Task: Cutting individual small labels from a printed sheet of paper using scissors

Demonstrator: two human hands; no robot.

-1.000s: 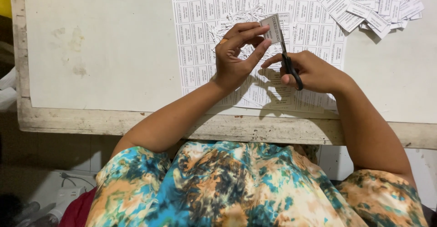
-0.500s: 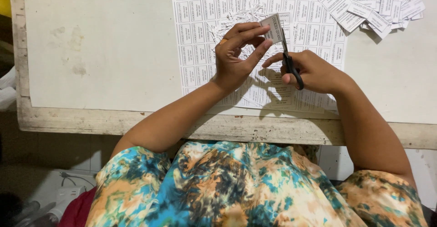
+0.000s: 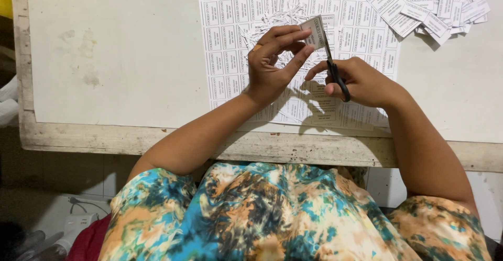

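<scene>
The left hand (image 3: pixel 273 62) was half closed, its thumb and first fingers pinching a small paper label (image 3: pixel 315 31) by the left edge and holding it up a little above the tabletop (image 3: pixel 120 57). The other fingers of this hand were bent loosely and touched nothing that I could see. The right hand (image 3: pixel 361 80) was wrapped around the black handles of a pair of scissors (image 3: pixel 333 64), with fingers through the loops. The thin blades pointed away from the person and lay against the right edge of the label; how wide the blades stood could not be told, because they were too narrow in the view.

Under both hands lay a large printed sheet (image 3: pixel 236 9) of the same labels in rows, flat on the tabletop. A small heap of narrow paper trimmings (image 3: pixel 272 17) sat on this sheet, just beyond the left hand. At the far right, a loose pile of cut labels (image 3: pixel 435 4) spread over the sheet's corner and onto the bare surface.

The near edge of the tabletop (image 3: pixel 293 148) was worn wood and ran just under both forearms. The left part of the white surface was bare, with a few faint stains, and it gave wide room on that side. On the right, bare surface showed between the right hand and the pile.
</scene>
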